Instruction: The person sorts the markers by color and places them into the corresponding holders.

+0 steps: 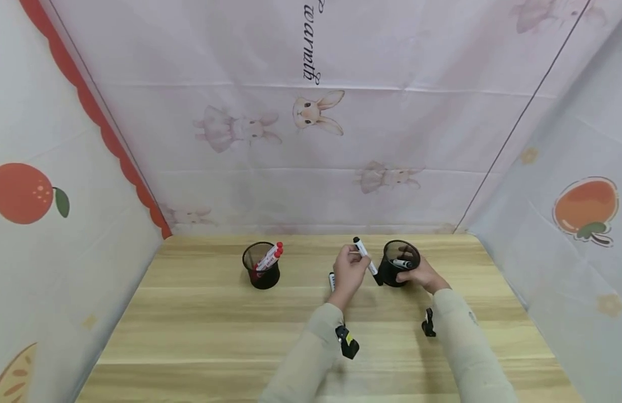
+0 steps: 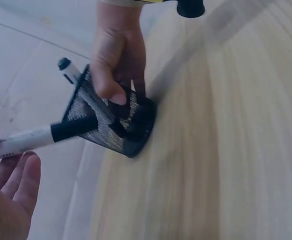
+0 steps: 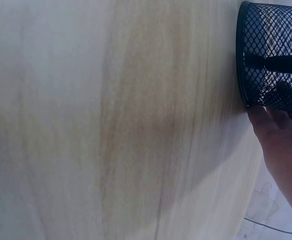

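My left hand pinches a white whiteboard marker with black ends. The marker slants beside the right-hand black mesh pen cup; in the left wrist view its black end overlaps the cup. My right hand grips that cup from its right side, thumb at the front. One black-capped marker leans inside the cup, its cap showing above the rim. Another white marker lies on the table, partly hidden behind my left hand. In the right wrist view, fingers rest along the mesh.
On the left of the wooden table stands a second black mesh cup, holding several red-capped markers. A printed curtain rises along the table's back edge, with more fabric at both sides.
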A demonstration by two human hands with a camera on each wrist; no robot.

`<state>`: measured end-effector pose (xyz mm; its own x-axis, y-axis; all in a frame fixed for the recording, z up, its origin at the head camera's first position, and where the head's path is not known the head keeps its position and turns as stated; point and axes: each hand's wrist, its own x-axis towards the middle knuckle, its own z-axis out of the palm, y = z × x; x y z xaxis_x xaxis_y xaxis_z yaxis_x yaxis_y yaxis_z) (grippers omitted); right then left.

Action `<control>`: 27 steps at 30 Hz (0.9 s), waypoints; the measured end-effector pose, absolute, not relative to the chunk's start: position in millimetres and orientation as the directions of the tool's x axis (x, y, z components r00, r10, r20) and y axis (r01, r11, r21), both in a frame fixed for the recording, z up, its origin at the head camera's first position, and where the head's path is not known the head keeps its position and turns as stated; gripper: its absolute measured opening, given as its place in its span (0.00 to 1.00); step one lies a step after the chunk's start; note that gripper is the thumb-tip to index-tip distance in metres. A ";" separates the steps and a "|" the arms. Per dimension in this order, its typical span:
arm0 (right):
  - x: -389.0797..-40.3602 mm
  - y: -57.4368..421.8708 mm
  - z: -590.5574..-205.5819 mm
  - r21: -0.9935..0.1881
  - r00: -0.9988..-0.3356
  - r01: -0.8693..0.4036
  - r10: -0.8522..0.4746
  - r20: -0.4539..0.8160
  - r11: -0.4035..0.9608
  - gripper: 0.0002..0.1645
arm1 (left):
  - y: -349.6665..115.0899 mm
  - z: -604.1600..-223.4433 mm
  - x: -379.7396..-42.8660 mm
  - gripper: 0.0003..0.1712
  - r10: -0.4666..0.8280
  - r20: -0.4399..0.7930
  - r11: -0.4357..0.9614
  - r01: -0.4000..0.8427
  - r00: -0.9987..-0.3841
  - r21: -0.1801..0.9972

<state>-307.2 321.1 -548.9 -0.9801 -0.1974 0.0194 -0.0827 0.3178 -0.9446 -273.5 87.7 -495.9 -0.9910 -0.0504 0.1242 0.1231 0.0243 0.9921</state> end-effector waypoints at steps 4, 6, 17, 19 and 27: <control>-307.9 321.1 -545.2 -0.946 -0.979 -0.077 -0.202 0.013 0.315 0.55 | 89.5 -487.1 -274.7 0.11 -0.038 0.118 -0.066 0.120 -0.992 0.991; -306.6 319.7 -542.4 -0.950 -0.978 -0.075 -0.206 0.011 0.302 0.54 | 91.0 -484.0 -274.9 0.10 -0.034 0.119 -0.097 0.122 -0.992 0.988; -304.0 317.2 -537.0 -0.964 -0.976 -0.084 -0.217 0.028 0.251 0.53 | 96.5 -481.1 -277.7 0.09 -0.022 0.188 -0.164 0.189 -0.982 0.968; -306.6 319.6 -542.4 -0.963 -0.975 -0.084 -0.219 0.027 0.256 0.54 | 97.5 -481.3 -278.1 0.09 -0.013 0.206 -0.185 0.205 -0.978 0.961; -308.6 322.7 -554.1 -0.966 -0.975 -0.087 -0.219 0.032 0.244 0.53 | 102.1 -477.9 -274.3 0.10 0.024 0.194 -0.196 0.185 -0.981 0.963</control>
<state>-308.6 322.7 -554.1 -0.9751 -0.2194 0.0323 -0.0868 0.2435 -0.9660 -274.3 102.1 -477.9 -0.9808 0.0238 0.1936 0.1853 -0.1961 0.9629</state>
